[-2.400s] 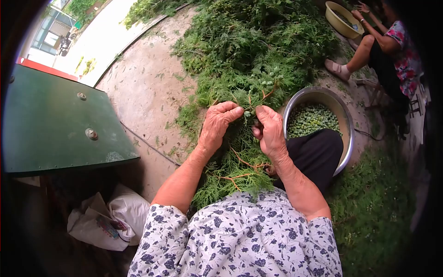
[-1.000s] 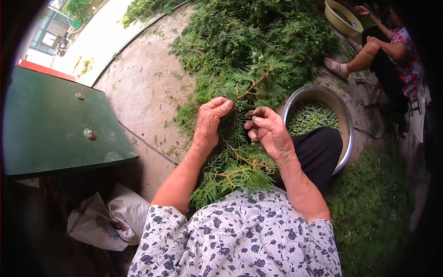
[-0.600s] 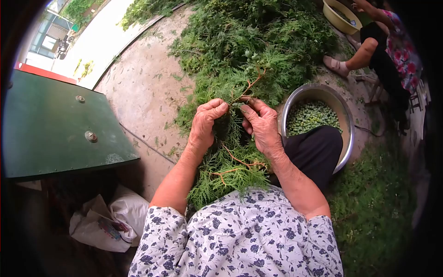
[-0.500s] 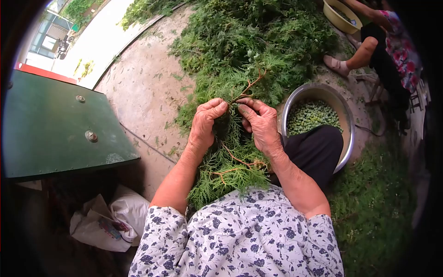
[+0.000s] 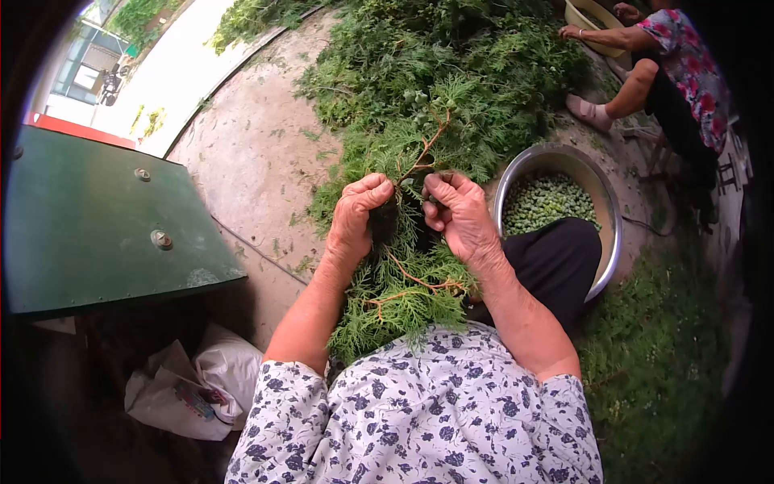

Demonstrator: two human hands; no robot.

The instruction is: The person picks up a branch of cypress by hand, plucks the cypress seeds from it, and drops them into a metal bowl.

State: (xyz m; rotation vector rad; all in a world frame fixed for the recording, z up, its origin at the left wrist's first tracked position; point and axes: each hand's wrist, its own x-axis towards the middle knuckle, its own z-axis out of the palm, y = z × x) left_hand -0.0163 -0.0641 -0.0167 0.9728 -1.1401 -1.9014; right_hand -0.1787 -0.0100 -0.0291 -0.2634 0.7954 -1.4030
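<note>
- Left hand: clenched round the sprig, fist on the stem, thumb side up.
- Right hand: fingertips and thumb pinched on the same sprig, just beside the left hand. What sits inside the pinch is too small to tell.
- Sprig position: the lower end lies on the lap against the blouse, the tip stands up past both hands, and the orange-brown stems show.
- Step, as I judge it: plucking small green cones off the sprig, mid-pick, nothing pulled free yet.
- The next move calls for a firm left-hand hold while the right twists or pulls the pinch away, then a short reach right to the metal basin.
- White bag lies low on the left, half in shadow; its print is unreadable.
- Basin sits just beside the right knee, which hides its near rim. Green cones partly fill it; their depth is unclear.
- Pile of cut branches lies beyond the hands on the concrete, and the sprig tip blends into it.
- Another person sits far right, cut off by the frame edge, one hand on a yellow bowl whose contents are not visible.
</note>
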